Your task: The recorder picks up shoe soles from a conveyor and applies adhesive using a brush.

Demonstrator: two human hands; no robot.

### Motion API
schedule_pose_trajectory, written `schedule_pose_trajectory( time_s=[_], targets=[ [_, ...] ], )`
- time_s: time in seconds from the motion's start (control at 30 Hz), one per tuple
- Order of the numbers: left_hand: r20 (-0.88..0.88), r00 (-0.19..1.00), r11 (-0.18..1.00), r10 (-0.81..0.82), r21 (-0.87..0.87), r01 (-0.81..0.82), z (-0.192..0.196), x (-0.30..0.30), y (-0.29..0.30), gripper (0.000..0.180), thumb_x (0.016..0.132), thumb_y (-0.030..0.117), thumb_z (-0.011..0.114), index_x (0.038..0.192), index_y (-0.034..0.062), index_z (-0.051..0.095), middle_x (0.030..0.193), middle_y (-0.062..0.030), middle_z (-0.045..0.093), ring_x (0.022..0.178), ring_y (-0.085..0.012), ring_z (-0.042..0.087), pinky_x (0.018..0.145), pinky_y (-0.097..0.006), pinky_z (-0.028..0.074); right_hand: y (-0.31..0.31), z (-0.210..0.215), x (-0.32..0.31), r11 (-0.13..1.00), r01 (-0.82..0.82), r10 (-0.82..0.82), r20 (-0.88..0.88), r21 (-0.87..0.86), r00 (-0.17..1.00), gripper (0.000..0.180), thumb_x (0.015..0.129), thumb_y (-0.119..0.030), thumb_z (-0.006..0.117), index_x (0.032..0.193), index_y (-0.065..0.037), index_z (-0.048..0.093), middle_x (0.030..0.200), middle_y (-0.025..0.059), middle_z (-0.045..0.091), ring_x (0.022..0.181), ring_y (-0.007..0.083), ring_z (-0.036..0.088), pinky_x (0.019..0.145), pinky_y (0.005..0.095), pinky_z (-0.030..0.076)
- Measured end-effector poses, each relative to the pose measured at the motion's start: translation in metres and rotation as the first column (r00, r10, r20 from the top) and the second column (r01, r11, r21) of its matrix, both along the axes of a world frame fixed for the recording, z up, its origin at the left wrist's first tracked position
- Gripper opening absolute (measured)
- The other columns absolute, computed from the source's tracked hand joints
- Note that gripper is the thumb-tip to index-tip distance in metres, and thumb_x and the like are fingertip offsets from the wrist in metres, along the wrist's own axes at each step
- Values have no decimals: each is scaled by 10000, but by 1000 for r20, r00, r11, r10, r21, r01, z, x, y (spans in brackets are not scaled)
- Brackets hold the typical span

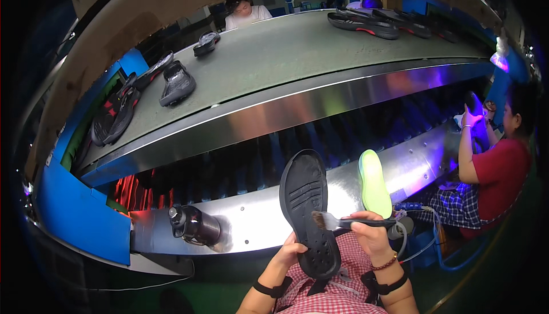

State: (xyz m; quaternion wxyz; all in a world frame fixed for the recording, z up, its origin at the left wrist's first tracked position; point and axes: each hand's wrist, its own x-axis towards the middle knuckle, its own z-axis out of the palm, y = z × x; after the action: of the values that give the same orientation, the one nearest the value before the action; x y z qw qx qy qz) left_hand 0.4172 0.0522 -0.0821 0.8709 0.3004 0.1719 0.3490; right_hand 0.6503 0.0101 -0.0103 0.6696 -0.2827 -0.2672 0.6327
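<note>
My left hand grips the black sole upright over my lap; my right hand grips a brush against it. Hard strokes could, I judge, twist the sole loose.

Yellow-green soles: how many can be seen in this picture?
1. The yellow-green sole stands on the metal ledge, just right of the black sole that the left hand holds. Others may be hidden.
</note>
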Motion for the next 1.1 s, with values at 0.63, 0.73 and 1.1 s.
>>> schedule_pose_trajectory(
  time_s=[0.63, 0.73, 1.1],
  targets=[
    [66, 974, 976, 217, 14, -218, 16, 20, -8, 1095, 759, 866, 280, 1435, 5, 286, 1363, -240, 446, 1185, -352, 528, 979, -480, 464, 59, -16, -28, 996, -78, 83, 196, -36, 977, 234, 840, -16, 660, 1058, 64, 633, 989, 154, 691, 880, 173, 657, 798, 280, 525],
    [101, 979, 984, 178, 10, -180, 18, 21, -8, 1095, 758, 866, 284, 1435, 6, 284, 1348, -230, 460, 1180, -348, 533, 971, -471, 472, 61, -14, -28, 998, -52, 57, 243, -28, 968, 225, 839, -8, 655, 1050, 66, 636, 991, 149, 691, 871, 162, 655, 796, 274, 525],
    [284, 950, 990, 131, -78, -114, 36, 30, -8, 1072, 767, 861, 202, 1461, 46, 265, 1429, -196, 395, 1267, -377, 447, 1044, -541, 383, 71, 2, -34, 999, 33, -26, 287, -18, 957, 233, 831, -17, 672, 1053, 53, 660, 971, 111, 697, 852, 125, 647, 807, 245, 518]
  ],
)
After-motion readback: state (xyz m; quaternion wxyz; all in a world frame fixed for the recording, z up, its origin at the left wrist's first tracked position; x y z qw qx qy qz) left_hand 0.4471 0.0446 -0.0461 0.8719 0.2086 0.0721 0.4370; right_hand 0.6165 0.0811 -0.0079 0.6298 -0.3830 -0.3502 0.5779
